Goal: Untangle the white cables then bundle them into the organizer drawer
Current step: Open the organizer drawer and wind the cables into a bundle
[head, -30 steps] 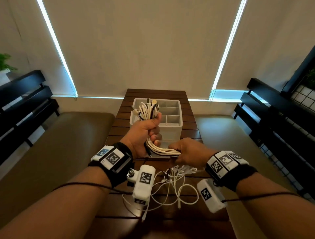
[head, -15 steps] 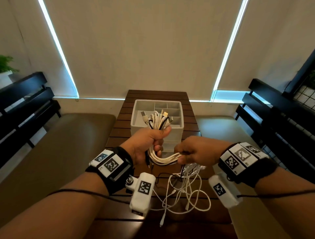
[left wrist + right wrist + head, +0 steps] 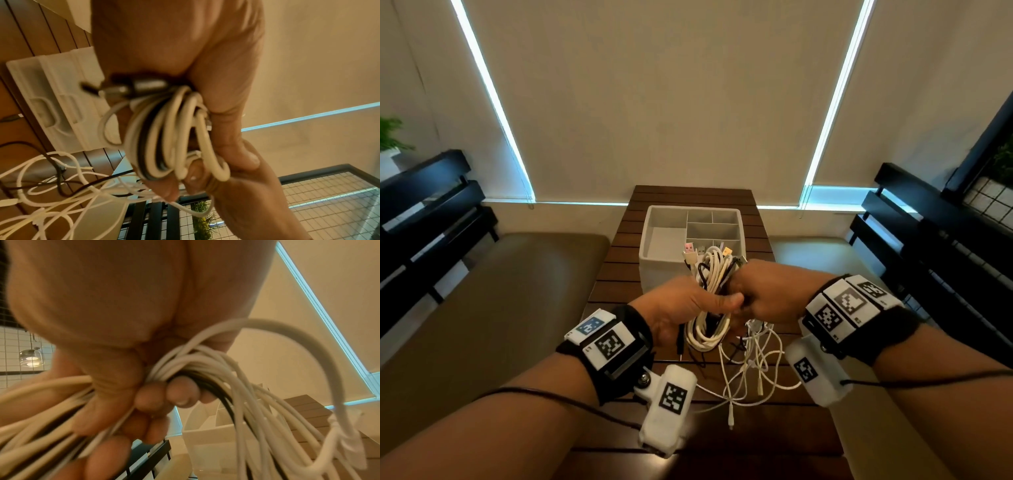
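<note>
So the slatted dark wood table (image 3: 616, 260) runs down the middle, with padded benches either side. On it sits the white plastic organizer (image 3: 654, 270), a boxy thing split into one big compartment on the left and several small ones on the right; every compartment I can see looks bare, though the near-right corner is hidden behind the cables. Its drawer front with moulded handles only shows in the left wrist view.

The coiled bundle of white cables (image 3: 709, 308), smooth round cord with a black one mixed in, is held up in front of the organizer, plugs sticking out on top. Left hand (image 3: 681, 308) has fingers and thumb wrapped round the coil; right hand (image 3: 763, 294) clenches it too. Thinner loose cables (image 3: 753, 373) dangle below onto the table, too tangled to count.
</note>
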### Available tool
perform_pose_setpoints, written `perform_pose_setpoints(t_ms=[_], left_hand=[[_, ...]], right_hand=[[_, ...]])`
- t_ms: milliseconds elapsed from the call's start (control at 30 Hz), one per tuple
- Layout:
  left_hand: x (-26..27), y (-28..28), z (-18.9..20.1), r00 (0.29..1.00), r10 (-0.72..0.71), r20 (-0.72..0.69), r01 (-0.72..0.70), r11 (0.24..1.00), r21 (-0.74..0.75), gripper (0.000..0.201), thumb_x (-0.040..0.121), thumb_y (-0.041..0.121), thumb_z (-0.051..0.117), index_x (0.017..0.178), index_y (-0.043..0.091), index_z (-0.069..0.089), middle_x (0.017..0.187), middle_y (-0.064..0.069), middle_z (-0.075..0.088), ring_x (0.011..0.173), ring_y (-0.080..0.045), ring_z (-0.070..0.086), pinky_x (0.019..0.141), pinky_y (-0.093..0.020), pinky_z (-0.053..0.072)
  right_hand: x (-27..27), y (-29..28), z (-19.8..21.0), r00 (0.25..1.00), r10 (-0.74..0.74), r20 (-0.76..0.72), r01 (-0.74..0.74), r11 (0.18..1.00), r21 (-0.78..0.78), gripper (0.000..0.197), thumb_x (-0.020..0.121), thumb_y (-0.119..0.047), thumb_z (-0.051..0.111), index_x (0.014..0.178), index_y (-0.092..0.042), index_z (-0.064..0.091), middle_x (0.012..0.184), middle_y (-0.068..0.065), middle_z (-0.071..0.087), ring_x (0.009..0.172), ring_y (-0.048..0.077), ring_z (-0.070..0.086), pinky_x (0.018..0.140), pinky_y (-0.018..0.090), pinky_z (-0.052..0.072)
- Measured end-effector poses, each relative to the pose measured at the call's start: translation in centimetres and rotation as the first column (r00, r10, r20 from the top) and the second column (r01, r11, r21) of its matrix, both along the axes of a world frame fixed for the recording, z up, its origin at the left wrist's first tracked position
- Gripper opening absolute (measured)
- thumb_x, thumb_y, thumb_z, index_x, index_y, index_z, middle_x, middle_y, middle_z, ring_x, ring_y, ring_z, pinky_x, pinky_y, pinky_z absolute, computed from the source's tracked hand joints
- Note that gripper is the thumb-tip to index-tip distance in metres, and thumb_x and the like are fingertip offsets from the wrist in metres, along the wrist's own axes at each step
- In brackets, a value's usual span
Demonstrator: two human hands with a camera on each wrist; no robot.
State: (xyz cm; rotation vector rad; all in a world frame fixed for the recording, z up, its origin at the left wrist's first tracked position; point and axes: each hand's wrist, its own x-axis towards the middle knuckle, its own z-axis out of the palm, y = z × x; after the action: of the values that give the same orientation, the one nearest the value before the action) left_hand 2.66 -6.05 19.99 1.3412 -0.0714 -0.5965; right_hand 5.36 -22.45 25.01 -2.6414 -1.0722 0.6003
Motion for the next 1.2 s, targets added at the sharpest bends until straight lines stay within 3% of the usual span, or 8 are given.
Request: perform_pose_setpoints(t_ms=[100, 267, 467, 600, 800, 967, 1100, 1200], left_hand=[[0.0, 0.3, 0.0, 0.997, -0.068, 0.023, 0.066, 0.997, 0.051, 0.036, 0.076, -0.006, 0.073, 0.112, -0.003, 0.066, 0.099, -0.023, 0.069, 0.087, -0.032, 0.069, 0.08, -0.04, 0.056], [-0.4, 0.4, 0.5, 0.992, -0.108, 0.072, 0.101, 0.991, 0.094, 0.024, 0.075, -0.015, 0.067, 0.096, -0.004, 0.068, 0.083, -0.02, 0.069, 0.074, -0.027, 0.07, 0.065, -0.032, 0.055], [-0.8, 0.5, 0.1, 0.993, -0.081, 0.082, 0.072, 0.992, 0.099, 0.021, 0.075, -0.014, 0.066, 0.094, -0.004, 0.067, 0.077, -0.016, 0.067, 0.068, -0.025, 0.066, 0.065, -0.033, 0.055], [-1.0, 0.1, -0.1, 0.999, -0.03, 0.019, 0.029, 0.997, 0.07, 0.015, 0.08, -0.01, 0.061, 0.072, 0.001, 0.068, 0.061, -0.012, 0.063, 0.05, -0.016, 0.06, 0.051, -0.024, 0.051], [-1.1, 0.2, -0.7, 0.996, 0.011, -0.086, -0.011, 1.0, 0.008, 0.02, 0.069, 0.013, 0.077, 0.086, 0.007, 0.068, 0.062, -0.004, 0.06, 0.047, -0.011, 0.055, 0.049, -0.021, 0.049], [-0.8, 0.3, -1.1, 0.994, 0.098, -0.048, -0.101, 0.993, -0.062, 0.013, 0.07, 0.015, 0.078, 0.078, 0.008, 0.071, 0.06, -0.006, 0.059, 0.048, -0.014, 0.055, 0.047, -0.024, 0.049], [-0.5, 0.6, -1.1, 0.984, 0.178, -0.013, -0.178, 0.984, -0.007, 0.023, 0.075, 0.027, 0.074, 0.072, 0.004, 0.073, 0.071, -0.012, 0.063, 0.066, -0.021, 0.062, 0.057, -0.025, 0.055], [-0.2, 0.1, -1.0, 0.972, 0.219, -0.081, -0.225, 0.972, -0.075, 0.037, 0.075, 0.027, 0.074, 0.098, -0.001, 0.069, 0.087, -0.017, 0.068, 0.077, -0.03, 0.066, 0.065, -0.037, 0.056]], right_hand=[[0.1, 0.0, -0.3, 0.997, 0.01, 0.079, -0.014, 0.998, 0.056, 0.017, 0.085, -0.024, 0.067, 0.1, -0.017, 0.072, 0.086, -0.006, 0.07, 0.075, 0.005, 0.061, 0.072, 0.024, 0.051], [0.2, -0.7, 0.1, 0.997, -0.071, 0.019, 0.066, 0.981, 0.18, 0.018, 0.078, -0.032, 0.077, 0.079, -0.039, 0.061, 0.066, -0.022, 0.059, 0.065, -0.012, 0.057, 0.056, 0.006, 0.04], [0.4, -2.2, 0.7, 0.988, -0.085, -0.126, 0.109, 0.974, 0.201, 0.05, 0.079, -0.015, 0.076, 0.116, -0.03, 0.047, 0.103, -0.009, 0.065, 0.096, 0.002, 0.062, 0.084, 0.023, 0.05], [0.1, -1.9, 0.3, 0.983, -0.093, 0.158, 0.04, 0.95, 0.311, 0.035, 0.077, -0.013, 0.078, 0.101, -0.022, 0.054, 0.091, -0.011, 0.064, 0.083, -0.001, 0.062, 0.07, 0.011, 0.047], [0.3, -2.1, -0.9, 0.938, -0.164, 0.305, -0.008, 0.871, 0.492, 0.043, 0.067, -0.013, 0.084, 0.072, -0.032, 0.046, 0.071, -0.013, 0.058, 0.067, 0.002, 0.058, 0.058, 0.016, 0.047], [0.0, -1.7, -2.4, 0.886, -0.382, 0.265, 0.128, 0.748, 0.651, 0.035, 0.066, -0.028, 0.084, 0.077, -0.033, 0.051, 0.091, -0.008, 0.062, 0.085, 0.009, 0.059, 0.073, 0.027, 0.051], [-2.1, -1.3, -4.0, 0.808, -0.589, -0.018, 0.424, 0.561, 0.711, 0.03, 0.076, -0.035, 0.078, 0.083, -0.017, 0.055, 0.081, 0.002, 0.061, 0.069, 0.014, 0.057, 0.064, 0.026, 0.051], [-3.4, -0.3, -4.9, 0.735, -0.35, -0.581, 0.633, 0.661, 0.403, 0.033, 0.078, -0.035, 0.076, 0.095, -0.011, 0.061, 0.089, 0.008, 0.069, 0.076, 0.019, 0.064, 0.07, 0.033, 0.055]])
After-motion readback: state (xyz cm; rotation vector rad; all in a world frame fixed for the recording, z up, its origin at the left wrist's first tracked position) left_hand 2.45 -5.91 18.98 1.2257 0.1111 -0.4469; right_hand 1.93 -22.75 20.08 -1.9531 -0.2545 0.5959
